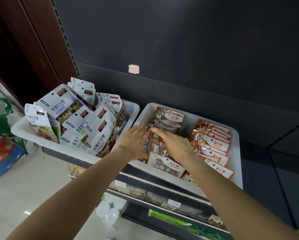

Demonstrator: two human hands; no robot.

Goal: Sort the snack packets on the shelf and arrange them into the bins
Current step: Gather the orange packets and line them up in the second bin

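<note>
Stone candy packets under 2 hands

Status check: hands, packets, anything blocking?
Left hand and right hand flat on stone candy packets in right bin. Left bin jumbled. Nothing blocking.

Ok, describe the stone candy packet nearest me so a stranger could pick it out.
Find the right-hand white bin on the shelf and take its left row of orange-edged packets. The stone candy packet lies at the near end, just below both hands, alone in showing its whole face and STONE CANDY label.
</note>
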